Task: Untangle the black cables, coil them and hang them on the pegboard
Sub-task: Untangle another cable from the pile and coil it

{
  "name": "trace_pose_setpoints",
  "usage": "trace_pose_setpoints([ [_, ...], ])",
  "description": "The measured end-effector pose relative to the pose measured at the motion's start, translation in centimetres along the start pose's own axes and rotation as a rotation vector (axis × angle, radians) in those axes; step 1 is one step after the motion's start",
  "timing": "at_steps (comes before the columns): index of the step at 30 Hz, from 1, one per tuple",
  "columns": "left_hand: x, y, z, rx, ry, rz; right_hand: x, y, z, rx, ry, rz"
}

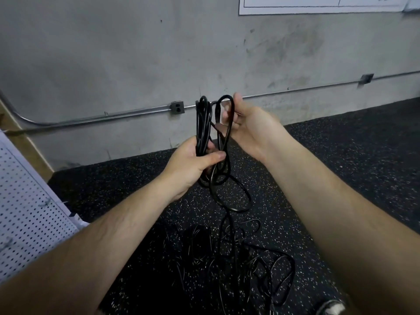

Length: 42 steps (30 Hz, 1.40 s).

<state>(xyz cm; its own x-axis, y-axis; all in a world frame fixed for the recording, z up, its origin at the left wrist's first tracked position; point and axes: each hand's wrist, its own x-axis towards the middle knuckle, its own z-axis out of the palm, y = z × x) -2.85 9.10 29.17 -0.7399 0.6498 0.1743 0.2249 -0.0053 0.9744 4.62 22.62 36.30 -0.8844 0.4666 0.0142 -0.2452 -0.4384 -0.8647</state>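
At frame centre the left hand (193, 162) curls tight round a coiled bundle of thin black cable (203, 119). The right hand (252, 128) pinches its top loop. More tangled black cable (250, 264) lies lower centre.

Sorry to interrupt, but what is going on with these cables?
A person is coiling a black cable. The left hand grips the gathered loops, and the right hand holds the next loop beside them. The rest trails down to a tangled pile on the speckled floor. The pegboard stands to the left.
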Motion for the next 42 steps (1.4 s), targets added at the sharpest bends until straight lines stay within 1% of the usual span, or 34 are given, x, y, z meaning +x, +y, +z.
trace_pose_setpoints([
  [1, 0.1, 0.2, -0.1, 0.001, 0.023, 0.002, -0.3, -0.1, -0.3, -0.235, 0.040, -0.057],
  [3, 0.4, 0.4, -0.7, -0.008, 0.067, 0.013, -0.7, 0.3, -1.7, -0.871, 0.128, -0.161],
  [4, 0.6, 0.5, -0.9, -0.020, 0.089, 0.023, -0.9, 0.8, -2.3, -1.104, 0.106, -0.119],
  [5, 0.7, 0.6, -1.2, -0.032, 0.110, 0.031, -1.2, 1.3, -2.6, -1.204, 0.030, -0.010],
  [6, 0.9, 0.7, -1.5, -0.046, 0.129, 0.036, -1.5, 1.9, -3.0, -1.169, -0.075, 0.117],
  [7, 1.1, 0.7, -1.8, -0.060, 0.146, 0.038, -1.7, 2.4, -3.3, -1.061, -0.178, 0.232],
  [8, 1.2, 0.8, -2.2, -0.072, 0.160, 0.039, -2.0, 2.8, -3.5, -0.932, -0.272, 0.309],
  [9, 1.4, 0.9, -2.5, -0.085, 0.172, 0.042, -2.1, 3.0, -3.8, -0.827, -0.356, 0.340],
  [11, 1.6, 0.9, -3.2, -0.107, 0.199, 0.047, -2.2, 3.0, -4.4, -0.684, -0.447, 0.353],
  [12, 1.7, 0.9, -3.4, -0.118, 0.214, 0.043, -2.2, 3.1, -4.4, -0.630, -0.450, 0.342],
  [14, 1.6, 1.0, -3.7, -0.125, 0.247, 0.035, -2.1, 3.1, -4.4, -0.574, -0.379, 0.315],
  [16, 1.7, 1.2, -4.1, -0.134, 0.274, 0.034, -2.2, 2.8, -4.6, -0.663, -0.354, 0.293],
  [17, 1.7, 1.3, -4.4, -0.152, 0.281, 0.036, -2.4, 2.3, -4.7, -0.785, -0.384, 0.292],
  [19, 1.7, 1.6, -5.0, -0.189, 0.285, 0.026, -3.0, 1.3, -4.9, -1.167, -0.450, 0.272],
  [20, 1.7, 1.7, -5.2, -0.200, 0.285, 0.012, -3.1, 1.1, -4.9, -1.351, -0.454, 0.230],
  [21, 1.6, 1.8, -5.3, -0.209, 0.281, -0.003, -3.1, 1.2, -4.9, -1.470, -0.439, 0.178],
  [22, 1.5, 1.9, -5.2, -0.224, 0.271, -0.019, -3.1, 1.2, -5.0, -1.517, -0.401, 0.134],
  [23, 1.3, 2.0, -5.1, -0.249, 0.254, -0.034, -2.9, 1.4, -5.2, -1.516, -0.360, 0.110],
  [24, 1.1, 2.1, -4.8, -0.282, 0.231, -0.050, -2.9, 1.6, -5.3, -1.465, -0.318, 0.118],
  [26, 0.8, 2.4, -4.5, -0.375, 0.170, -0.073, -2.6, 1.9, -5.5, -1.287, -0.266, 0.200],
  [29, 0.2, 2.9, -4.7, -0.503, 0.026, -0.039, -2.0, 1.8, -6.6, -0.992, -0.333, 0.314],
  [30, 0.1, 3.0, -4.8, -0.522, -0.012, -0.027, -1.8, 1.8, -7.1, -0.906, -0.322, 0.321],
  [32, -0.1, 3.2, -5.0, -0.549, -0.064, -0.013, -1.5, 1.4, -8.1, -0.788, -0.248, 0.338],
  [33, -0.1, 3.2, -5.2, -0.562, -0.084, -0.007, -1.3, 1.4, -8.7, -0.789, -0.215, 0.367],
  [34, -0.2, 3.3, -5.2, -0.583, -0.102, -0.004, -1.3, 1.3, -9.0, -0.857, -0.194, 0.397],
  [37, -0.3, 3.5, -5.6, -0.679, -0.137, -0.026, -1.4, 1.6, -9.7, -1.247, -0.194, 0.488],
  [38, -0.2, 3.5, -5.8, -0.705, -0.151, -0.033, -1.3, 1.8, -9.9, -1.320, -0.189, 0.498],
  [39, -0.2, 3.5, -6.1, -0.718, -0.164, -0.035, -1.1, 1.8, -10.0, -1.343, -0.181, 0.483],
  [40, -0.1, 3.4, -6.3, -0.710, -0.175, -0.029, -0.9, 1.7, -10.2, -1.308, -0.180, 0.460],
  [42, 0.2, 3.3, -6.8, -0.640, -0.182, -0.002, -0.6, 0.9, -10.5, -1.068, -0.199, 0.436],
])
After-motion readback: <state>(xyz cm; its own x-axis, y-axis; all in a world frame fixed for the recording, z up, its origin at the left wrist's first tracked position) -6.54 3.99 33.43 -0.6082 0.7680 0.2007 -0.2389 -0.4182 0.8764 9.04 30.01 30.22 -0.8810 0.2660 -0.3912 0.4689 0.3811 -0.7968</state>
